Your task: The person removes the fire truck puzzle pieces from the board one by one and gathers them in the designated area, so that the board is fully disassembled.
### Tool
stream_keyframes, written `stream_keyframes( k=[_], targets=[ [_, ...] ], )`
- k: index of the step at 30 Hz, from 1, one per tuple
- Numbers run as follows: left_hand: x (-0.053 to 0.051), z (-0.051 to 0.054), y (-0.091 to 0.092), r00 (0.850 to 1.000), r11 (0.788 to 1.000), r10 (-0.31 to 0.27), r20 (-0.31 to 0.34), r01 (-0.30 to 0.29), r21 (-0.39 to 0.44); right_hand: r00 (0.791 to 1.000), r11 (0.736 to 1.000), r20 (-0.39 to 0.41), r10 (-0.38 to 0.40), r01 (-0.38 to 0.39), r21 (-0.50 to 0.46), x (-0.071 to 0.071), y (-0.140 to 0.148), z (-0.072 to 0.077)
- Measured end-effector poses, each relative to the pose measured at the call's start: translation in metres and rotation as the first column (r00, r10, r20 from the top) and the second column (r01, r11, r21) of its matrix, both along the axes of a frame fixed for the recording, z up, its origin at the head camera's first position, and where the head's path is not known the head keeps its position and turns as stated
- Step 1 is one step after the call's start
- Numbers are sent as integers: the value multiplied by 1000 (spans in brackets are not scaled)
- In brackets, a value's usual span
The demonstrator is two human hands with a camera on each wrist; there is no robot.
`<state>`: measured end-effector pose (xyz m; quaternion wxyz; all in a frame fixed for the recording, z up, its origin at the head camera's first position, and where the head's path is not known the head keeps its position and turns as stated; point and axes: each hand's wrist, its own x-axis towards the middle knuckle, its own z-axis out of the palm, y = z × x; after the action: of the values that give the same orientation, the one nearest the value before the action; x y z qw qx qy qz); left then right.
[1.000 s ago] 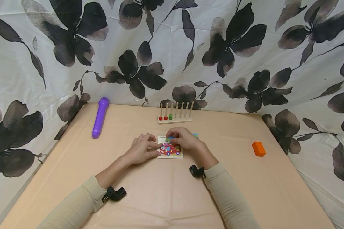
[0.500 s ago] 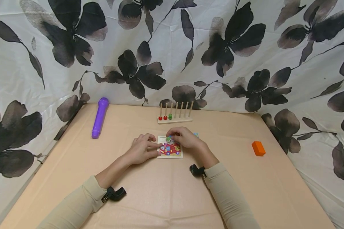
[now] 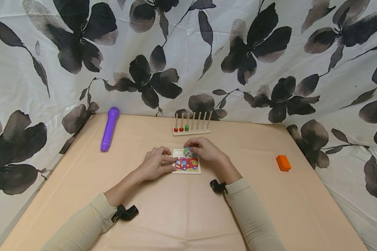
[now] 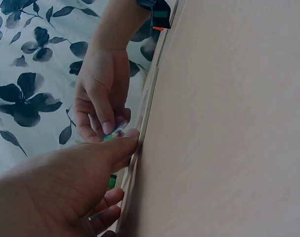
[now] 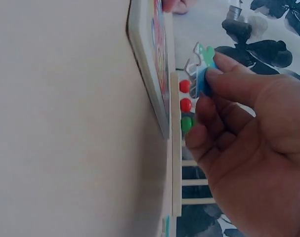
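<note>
Puzzle piece (image 5: 203, 69): small, with blue, green and pale parts; it is over the upper part of the puzzle board, tilted, and looks raised off it in the right wrist view.
Purple tube (image 3: 110, 129): lies slanted near the far left corner of the table (image 3: 163, 216), well apart from both hands.
Left hand (image 3: 158, 163): fingers relaxed and somewhat spread, thumb and forefinger touching the puzzle board's left edge; no pinch shows.
Puzzle board (image 3: 178, 153): flat on the table between the hands, pale-framed, with a red vehicle (image 3: 186, 164) in its lower part; likely light, stiff and quick to slide, so a steadying touch on the frame suits it.
Piece's feel: probably very light, thin and rigid, fairly smooth, not fragile, though its narrow cut-out edges might chip if forced.
Piece's hold: best pinched by its outer edge with the fingertips, leaving the notched side free; a flat face could slip.
Peg rack (image 3: 201, 132): stands beyond the puzzle board; red beads (image 3: 176, 129) and a green bead (image 3: 186, 128) sit on its leftmost pegs.
Right hand (image 3: 204, 149): thumb and fingers pinch the puzzle piece by one side; how firmly, I cannot tell.
Orange block (image 3: 283, 163): on the table far to the right, untouched.
</note>
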<state>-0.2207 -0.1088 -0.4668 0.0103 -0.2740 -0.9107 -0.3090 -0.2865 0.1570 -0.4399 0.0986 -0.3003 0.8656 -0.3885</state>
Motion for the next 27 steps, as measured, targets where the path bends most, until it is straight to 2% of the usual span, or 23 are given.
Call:
stream_keyframes(
  k=[7, 14, 27],
  targets=[
    [0, 0, 1, 1000, 1000, -1, 10, 1, 1, 1000, 999, -1, -31, 31, -13, 2, 10, 10],
    [0, 0, -1, 1000, 1000, -1, 7, 1, 1, 996, 994, 39, -86, 88, -65, 2, 24, 19],
    [0, -1, -1, 1000, 1000, -3, 10, 3, 9, 992, 992, 25, -126, 126, -13, -1, 59, 26]
  ],
)
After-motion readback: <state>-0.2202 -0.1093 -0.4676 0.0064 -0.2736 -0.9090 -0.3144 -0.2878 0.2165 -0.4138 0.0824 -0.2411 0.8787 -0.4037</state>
